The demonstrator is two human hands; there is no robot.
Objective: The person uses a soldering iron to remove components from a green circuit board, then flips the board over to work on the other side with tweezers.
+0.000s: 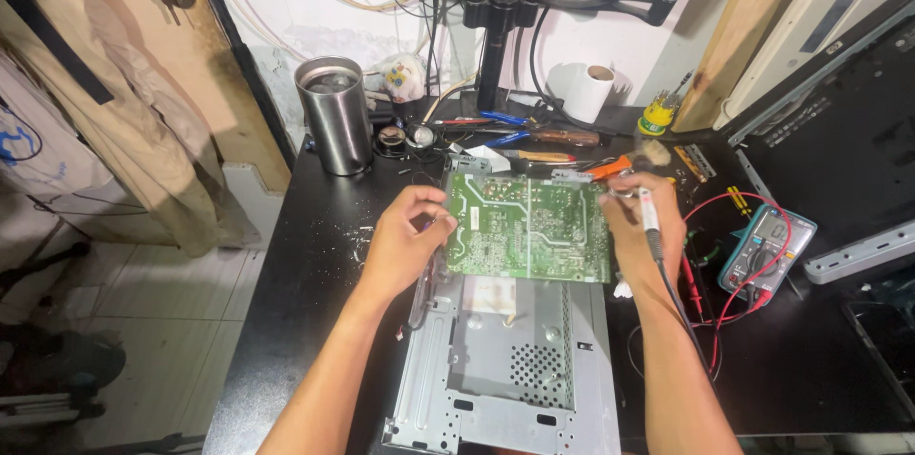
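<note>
Left hand point(405, 241) pinches the green circuit board point(529, 226) at its left edge, propped over the metal chassis point(505, 360); right hand point(640, 226) grips the soldering iron point(650, 217). We'd keep board steady, tip light, cord clear

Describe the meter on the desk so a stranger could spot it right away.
Start at the black desk and look right of the green circuit board, past the right hand. The teal handheld multimeter lies flat there, the only thing with a grey screen, dial and red leads.
</note>
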